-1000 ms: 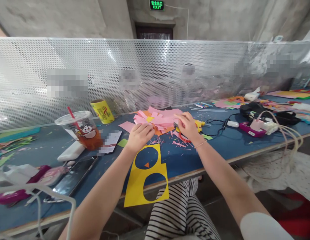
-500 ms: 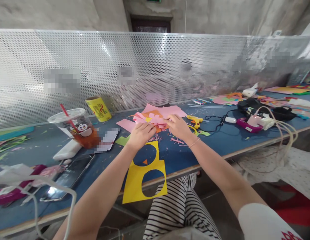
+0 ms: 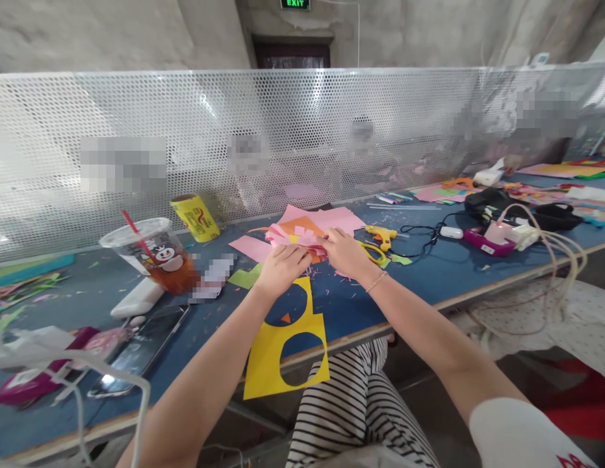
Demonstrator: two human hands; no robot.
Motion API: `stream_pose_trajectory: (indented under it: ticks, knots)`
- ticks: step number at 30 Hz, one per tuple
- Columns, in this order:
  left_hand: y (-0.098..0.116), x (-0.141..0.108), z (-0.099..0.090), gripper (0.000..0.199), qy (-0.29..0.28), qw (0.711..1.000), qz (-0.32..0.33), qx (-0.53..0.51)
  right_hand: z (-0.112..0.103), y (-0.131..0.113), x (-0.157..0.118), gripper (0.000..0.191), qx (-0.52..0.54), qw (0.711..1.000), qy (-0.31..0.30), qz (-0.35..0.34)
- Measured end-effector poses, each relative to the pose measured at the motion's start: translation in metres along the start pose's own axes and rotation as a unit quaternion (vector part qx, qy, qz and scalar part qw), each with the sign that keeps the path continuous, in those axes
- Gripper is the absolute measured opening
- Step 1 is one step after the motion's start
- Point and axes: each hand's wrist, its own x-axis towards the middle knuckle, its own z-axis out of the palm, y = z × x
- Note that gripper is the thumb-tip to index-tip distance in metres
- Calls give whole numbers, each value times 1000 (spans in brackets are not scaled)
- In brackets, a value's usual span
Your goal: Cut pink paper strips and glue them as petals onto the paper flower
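A pink paper flower (image 3: 305,238) with curled strips and a yellow centre lies over orange and pink sheets (image 3: 334,220) on the blue table. My left hand (image 3: 284,268) is at its near left edge, fingers curled together on the pink strips. My right hand (image 3: 345,252) pinches the strips on the flower's right side. Both sets of fingertips are partly hidden by the hands. Below, a yellow sheet (image 3: 263,364) with two round holes hangs over the table's front edge, a small orange triangle (image 3: 286,318) showing in the upper hole.
To the left are a drink cup (image 3: 173,263), a yellow roll (image 3: 197,220) and a phone (image 3: 141,351). Yellow scissors (image 3: 375,255) and a yellow glue gun (image 3: 381,236) lie to the right. Behind stands a perforated metal screen (image 3: 302,97).
The view has tilted up a little. My right hand has moved slightly closer to my left hand, and both stay at the flower.
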Motion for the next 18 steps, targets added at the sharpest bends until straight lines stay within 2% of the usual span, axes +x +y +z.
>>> stream_pose_trajectory:
  ticks: [7,11,13,15,18]
  knots:
    - [-2,0,2,22,21,999,-15,-31,-3,-3,-2,42,32,999,-19,-31]
    - [-6,-3,9,19,46,995,-63,-64,-10,4,-5,55,153,987,23,-32]
    - [-9,-5,14,18,58,986,-115,-102,-13,11,-6,57,248,965,82,-19]
    - [-12,-5,18,15,74,968,-176,-161,-14,19,-7,55,348,924,156,14]
    - [-14,-4,20,6,102,909,-285,-285,-12,29,-6,57,484,847,205,75]
